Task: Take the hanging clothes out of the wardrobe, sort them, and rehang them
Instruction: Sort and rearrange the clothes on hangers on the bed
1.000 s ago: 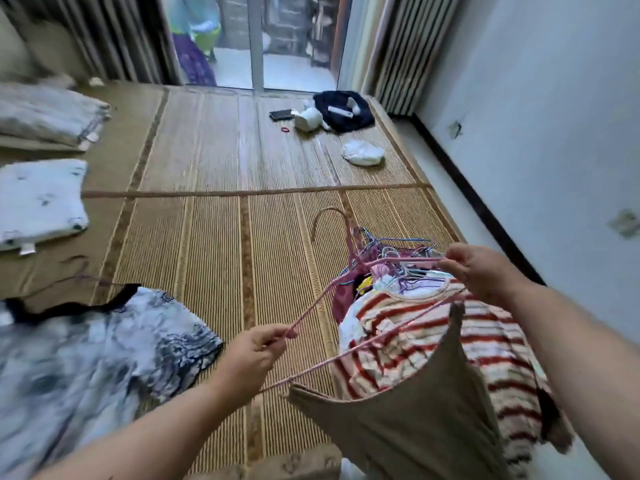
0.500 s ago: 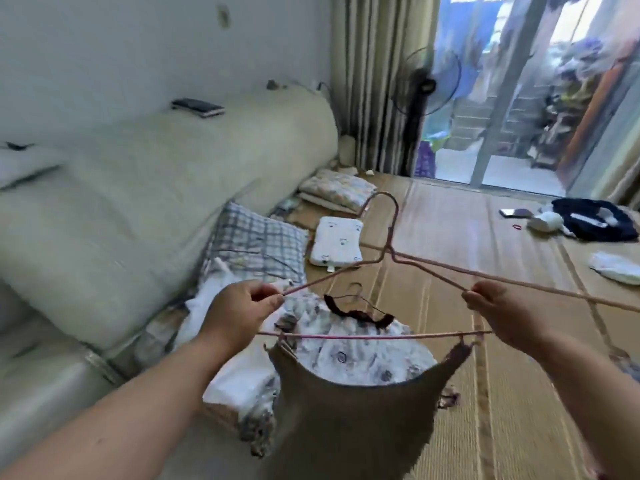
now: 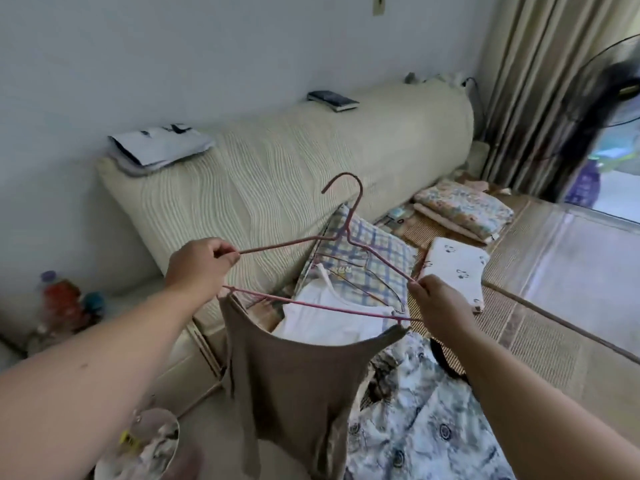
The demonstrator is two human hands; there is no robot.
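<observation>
Pink wire hanger [image 3: 343,235]: thin coated wire bent into a flat triangle, hook up and curled to the left. It is held in the air in front of the person, above the clothes pile and the sofa edge.

Brown top [image 3: 294,382]: soft matte knit with a scooped neckline that sags between two narrow straps. The straps are caught at the two ends of the hanger's lower bar and the body hangs limp below.

Left hand [image 3: 201,268]: grip curled tight round the hanger's left end, the wire running out between thumb and forefinger.

Right hand [image 3: 436,306]: grip pinching the right corner of the hanger, fingers bunched.

Beneath the hanger lie a white garment [image 3: 329,320] and a blue-and-white printed garment [image 3: 415,431], crumpled and overlapping.

Behind is a sofa [image 3: 277,168] with a cream, ripple-textured cover. A plaid cushion [image 3: 377,258] leans against it. To the right, a small white printed pillow [image 3: 457,268] lies on a ribbed woven floor mat [image 3: 540,327].
</observation>
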